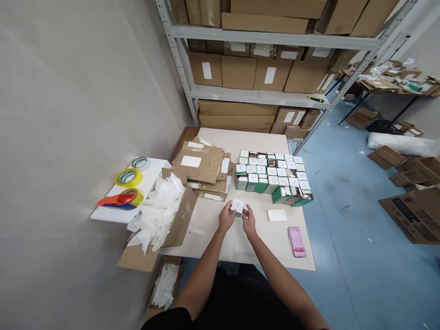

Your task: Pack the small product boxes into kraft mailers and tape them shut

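My left hand (226, 218) and my right hand (249, 222) are together above the pale table (213, 220), both closed on one small white-and-green box (238, 206) with a white label on top. Just beyond them stands a block of several small white-and-green boxes (273, 176) in rows. A white card (277, 215) lies to the right of my right hand. A pink object (296, 241) lies near the table's right front edge.
Flattened brown cartons (202, 167) are stacked at the table's left. An open carton of white bags (160, 213) sits beside them. Tape rolls (129, 177) and a red-and-blue tape dispenser (117, 200) rest on a white side shelf. Metal shelving (257, 96) with cartons stands behind.
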`<state>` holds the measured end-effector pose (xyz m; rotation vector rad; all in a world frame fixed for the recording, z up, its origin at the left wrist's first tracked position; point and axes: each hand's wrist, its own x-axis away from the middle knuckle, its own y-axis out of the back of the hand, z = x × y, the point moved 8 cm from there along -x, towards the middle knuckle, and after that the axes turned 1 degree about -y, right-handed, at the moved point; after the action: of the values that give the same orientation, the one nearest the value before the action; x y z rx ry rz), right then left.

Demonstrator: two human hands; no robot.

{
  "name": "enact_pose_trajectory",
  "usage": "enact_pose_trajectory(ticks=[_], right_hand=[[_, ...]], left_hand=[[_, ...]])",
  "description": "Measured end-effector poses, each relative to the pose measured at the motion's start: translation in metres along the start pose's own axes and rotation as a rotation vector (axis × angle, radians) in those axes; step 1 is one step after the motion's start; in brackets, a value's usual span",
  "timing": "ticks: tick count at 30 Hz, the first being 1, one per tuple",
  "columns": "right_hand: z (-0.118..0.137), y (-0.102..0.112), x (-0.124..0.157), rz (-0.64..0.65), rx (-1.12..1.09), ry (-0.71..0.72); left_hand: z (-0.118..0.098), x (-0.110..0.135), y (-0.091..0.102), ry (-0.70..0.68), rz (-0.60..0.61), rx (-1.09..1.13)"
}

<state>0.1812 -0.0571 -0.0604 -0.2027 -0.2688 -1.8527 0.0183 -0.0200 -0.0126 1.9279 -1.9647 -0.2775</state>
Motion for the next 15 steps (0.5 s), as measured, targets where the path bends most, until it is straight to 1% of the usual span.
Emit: enact_pose_trajectory(ticks=[3, 6, 9, 11, 13, 15], right_hand=[[-0.012, -0.019, 0.029, -0.034, 0.012, -0.024], [-0.028, -0.027, 0.054, -0.089, -0.003, -0.061], [-0.047, -0.027, 0.072, -0.125, -0.014, -0.135], [-0.057, -0.023, 0.079, -0.145, 0.039, -0.201], [-0.058, -0.014, 0.079, -0.188, 0.138, -0.228], [-0.050, -0.006, 0.074, -0.208, 0.226, -0.192]], left_hand=[[0.017, 0.011, 0.022, 0.019, 0.054, -0.015], [0.037, 0.017, 0.031, 0.012, 0.129, -0.021], [0.059, 0.019, 0.029, 0.012, 0.217, 0.016], [0.067, 0.018, 0.022, 0.009, 0.300, 0.046], [0.068, 0.016, 0.015, -0.015, 0.381, 0.037], [0.060, 0.015, 0.013, -0.057, 0.414, -0.037]])
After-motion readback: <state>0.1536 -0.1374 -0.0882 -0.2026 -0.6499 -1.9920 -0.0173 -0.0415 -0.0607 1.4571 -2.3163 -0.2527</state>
